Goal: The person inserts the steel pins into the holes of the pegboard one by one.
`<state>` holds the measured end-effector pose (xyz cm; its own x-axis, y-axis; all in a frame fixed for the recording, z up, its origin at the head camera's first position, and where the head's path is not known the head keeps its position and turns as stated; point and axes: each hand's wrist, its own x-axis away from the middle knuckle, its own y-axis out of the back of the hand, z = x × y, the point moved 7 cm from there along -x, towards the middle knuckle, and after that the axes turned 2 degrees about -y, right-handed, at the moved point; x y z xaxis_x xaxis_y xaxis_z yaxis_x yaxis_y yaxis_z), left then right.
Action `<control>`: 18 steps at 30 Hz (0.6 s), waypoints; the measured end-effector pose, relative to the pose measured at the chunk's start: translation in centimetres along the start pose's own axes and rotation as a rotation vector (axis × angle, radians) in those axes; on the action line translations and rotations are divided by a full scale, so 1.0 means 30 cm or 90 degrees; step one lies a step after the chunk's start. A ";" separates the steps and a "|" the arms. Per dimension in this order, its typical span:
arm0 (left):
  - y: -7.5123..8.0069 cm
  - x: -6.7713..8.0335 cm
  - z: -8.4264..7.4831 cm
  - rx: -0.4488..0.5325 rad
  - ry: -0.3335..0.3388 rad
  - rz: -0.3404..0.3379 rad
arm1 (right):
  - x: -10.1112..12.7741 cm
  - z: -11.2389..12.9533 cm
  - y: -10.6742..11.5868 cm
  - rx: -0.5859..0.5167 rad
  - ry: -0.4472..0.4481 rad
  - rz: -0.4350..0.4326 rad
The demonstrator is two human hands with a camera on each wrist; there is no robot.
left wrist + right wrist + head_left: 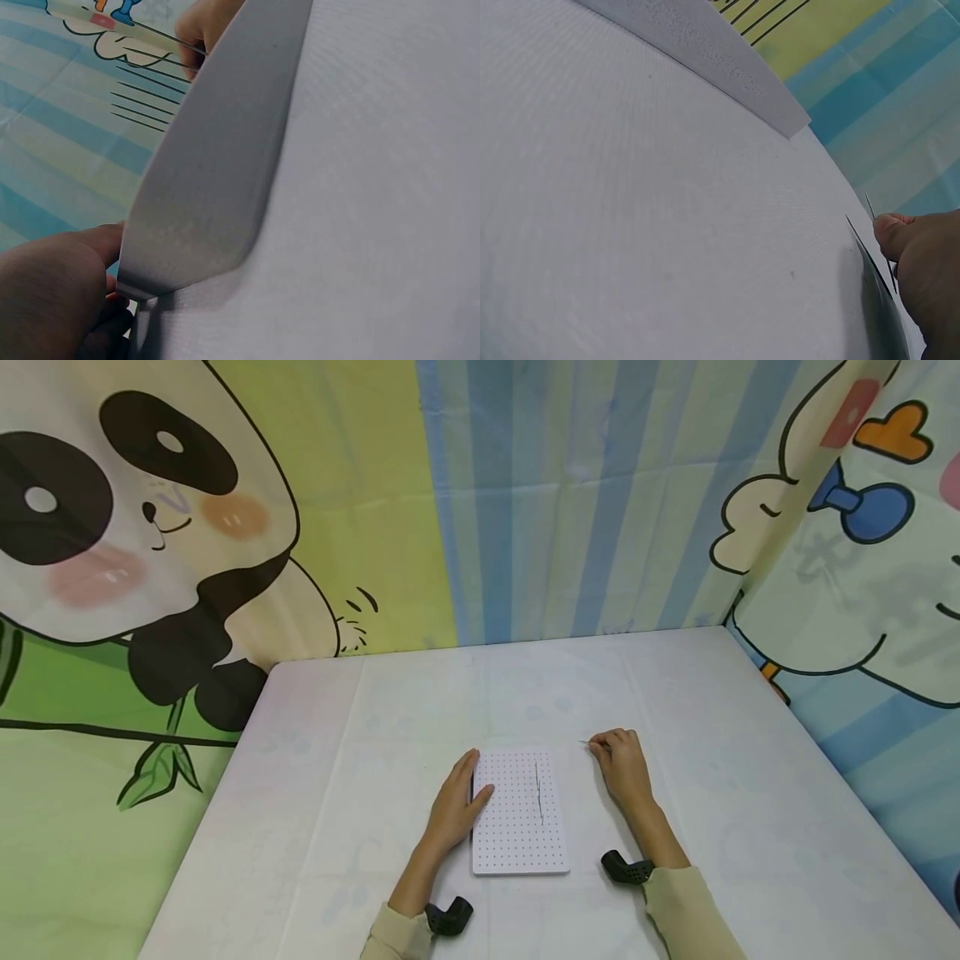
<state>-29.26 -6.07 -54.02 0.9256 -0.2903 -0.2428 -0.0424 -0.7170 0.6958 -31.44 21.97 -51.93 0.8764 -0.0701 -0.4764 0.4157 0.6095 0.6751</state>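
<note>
A white pegboard (510,852) with rows of small holes lies flat on the table. My left hand (452,810) grips its left edge, thumb over the top face and fingers along the side. Several thin dark metal pins (537,785) stand in a column in the board's right half; in the left wrist view the pins (142,86) rise side by side above the board. To the right of the board, just over the table, my right hand (621,764) pinches another thin pin (583,742) between thumb and fingertips. The right wrist view shows this pin (869,204) poking out past the fingertips.
The white-covered table (360,793) spreads around the board on all sides. Printed curtains, with a panda (172,518) at left and stripes (570,502) behind, hang along its far and right edges. A black device (450,917) sits on each wrist.
</note>
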 end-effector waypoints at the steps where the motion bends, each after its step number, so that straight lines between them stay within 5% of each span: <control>1: 0.000 0.000 0.000 0.000 0.001 0.000 | 0.000 0.001 0.001 -0.003 0.001 -0.002; 18: -0.002 0.001 0.003 -0.003 0.001 -0.006 | -0.003 0.018 0.011 -0.047 0.010 -0.023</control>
<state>-29.27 -6.09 -54.13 0.9265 -0.2830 -0.2481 -0.0324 -0.7169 0.6965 -31.25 21.76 -51.37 0.8571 -0.0814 -0.5087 0.4276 0.6633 0.6142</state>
